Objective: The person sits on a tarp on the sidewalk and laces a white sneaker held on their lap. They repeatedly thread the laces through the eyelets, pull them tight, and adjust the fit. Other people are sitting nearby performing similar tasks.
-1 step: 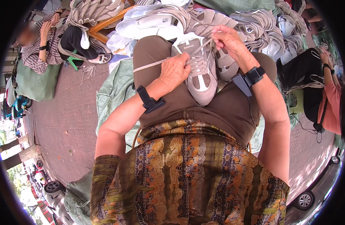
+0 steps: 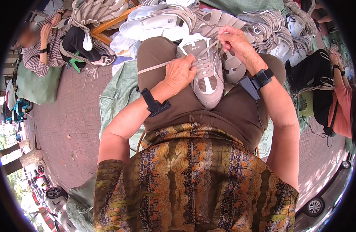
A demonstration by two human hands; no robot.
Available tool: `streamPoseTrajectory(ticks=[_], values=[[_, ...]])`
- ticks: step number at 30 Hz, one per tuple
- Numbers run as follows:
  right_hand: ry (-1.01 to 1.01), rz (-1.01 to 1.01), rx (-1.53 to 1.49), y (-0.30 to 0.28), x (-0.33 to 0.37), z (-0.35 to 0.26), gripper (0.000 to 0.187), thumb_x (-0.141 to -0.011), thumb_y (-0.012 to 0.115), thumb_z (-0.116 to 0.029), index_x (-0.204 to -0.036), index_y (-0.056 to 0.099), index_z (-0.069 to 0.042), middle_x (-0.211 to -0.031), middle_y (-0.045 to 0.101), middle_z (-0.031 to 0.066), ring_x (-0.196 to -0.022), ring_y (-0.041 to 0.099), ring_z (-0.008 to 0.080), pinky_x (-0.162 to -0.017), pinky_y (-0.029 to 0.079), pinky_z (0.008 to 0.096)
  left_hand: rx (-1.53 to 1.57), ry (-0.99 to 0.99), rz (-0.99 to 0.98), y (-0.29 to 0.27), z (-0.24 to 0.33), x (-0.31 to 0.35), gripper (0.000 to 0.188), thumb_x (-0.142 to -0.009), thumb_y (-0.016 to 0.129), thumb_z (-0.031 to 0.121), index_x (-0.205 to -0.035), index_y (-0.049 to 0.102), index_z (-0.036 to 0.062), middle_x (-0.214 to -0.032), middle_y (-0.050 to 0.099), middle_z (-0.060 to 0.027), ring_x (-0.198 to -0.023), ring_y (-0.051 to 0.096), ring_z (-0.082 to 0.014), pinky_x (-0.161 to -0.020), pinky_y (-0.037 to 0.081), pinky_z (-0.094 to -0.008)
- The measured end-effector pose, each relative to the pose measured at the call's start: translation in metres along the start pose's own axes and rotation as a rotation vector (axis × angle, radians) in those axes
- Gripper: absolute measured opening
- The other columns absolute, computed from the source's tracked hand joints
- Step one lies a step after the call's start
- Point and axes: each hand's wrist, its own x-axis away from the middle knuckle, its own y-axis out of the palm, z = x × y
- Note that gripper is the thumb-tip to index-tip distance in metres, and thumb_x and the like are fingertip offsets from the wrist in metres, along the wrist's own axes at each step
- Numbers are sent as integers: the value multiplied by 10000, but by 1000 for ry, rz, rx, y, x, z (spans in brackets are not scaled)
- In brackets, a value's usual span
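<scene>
A grey-and-white sneaker (image 2: 208,88) rests between my knees, toe toward me, with laces crossed over its tongue. My left hand (image 2: 179,73) is closed at the shoe's upper left eyelets, thumb and finger pinched on a flat beige shoelace (image 2: 156,68). One length of that lace stretches leftward over my left thigh. Higher up on the right, my right hand (image 2: 235,43) pinches the other part of the lace, drawn up from the throat of the shoe. The fingertips partly cover the lace there. A second grey shoe (image 2: 234,66) lies beneath my right wrist, partly hidden.
Ahead of my knees are bundled grey shoe uppers (image 2: 263,24) and a clear plastic bag (image 2: 147,25). Green sheeting (image 2: 118,92) lies under me. People sit at left (image 2: 46,50) and right (image 2: 340,100); a wooden frame (image 2: 108,29) stands far left.
</scene>
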Motion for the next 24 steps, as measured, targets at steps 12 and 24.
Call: streamPoseTrajectory(ticks=[12, 24], values=[[-24, -91, 105, -2, 5, 3, 40, -836, 594, -80, -837, 554, -85, -611, 472, -29, -484, 371, 47, -466, 373, 217, 655, -512, -480, -22, 0, -26, 87, -731, 608, 67, -790, 588, 6, -723, 610, -170, -704, 595, -308, -655, 490, -372], [1, 27, 84, -16, 5, -8, 45, -843, 587, -81, -869, 553, -94, -602, 455, -43, -473, 355, 49, -462, 371, 220, 558, -92, -251, -15, -16, -14, 65, -790, 578, 61, -777, 552, 3, -679, 611, -70, -610, 571, -145, -577, 455, -305]])
